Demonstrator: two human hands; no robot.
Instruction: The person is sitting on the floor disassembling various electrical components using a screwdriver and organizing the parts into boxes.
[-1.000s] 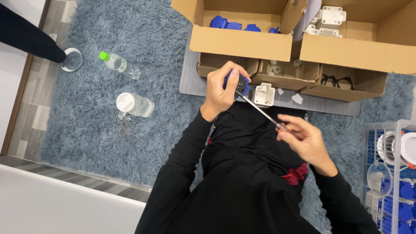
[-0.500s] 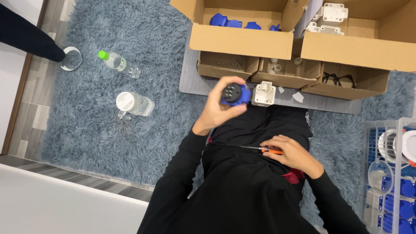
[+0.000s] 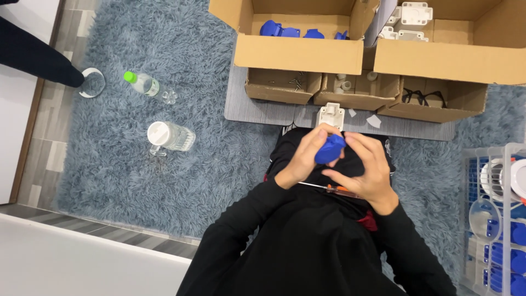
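- Left hand (image 3: 304, 159) raised over the lap, fingers curled around a blue plastic part (image 3: 330, 149), gripping it from the left side.
- Right hand (image 3: 366, 167) meeting the same blue part from the right; fingers bent and loosely spread, fingertips touching or just beside it, contact point partly hidden.
- Blue part held between both hands, just below the edge of the grey mat (image 3: 263, 112), above the black-clothed lap.
- Screwdriver (image 3: 334, 189) with orange handle lying across the lap, under the right hand, apart from the fingers.
- White plastic fitting (image 3: 331, 116) resting on the grey mat just above the hands.
- 2 large cardboard boxes at top: left box (image 3: 298, 55) holding more blue parts (image 3: 279, 30); right box (image 3: 438, 57) holding white fittings (image 3: 413, 13).
- 3 small open cardboard trays in front of the boxes: left tray (image 3: 282, 86) with screws, middle tray (image 3: 350, 87) with small pale pieces, right tray (image 3: 438, 101) with black wire-like bits.
- Green-capped clear bottle (image 3: 145, 85) lying on the blue-grey shag rug (image 3: 164, 175), well left of the hands; white-lidded clear jug (image 3: 170, 136) near it.
- White wire basket (image 3: 493, 219) at right edge, holding blue and white items.
- Another person's dark-clad leg (image 3: 38, 57) at upper left, beside a glass (image 3: 92, 82).
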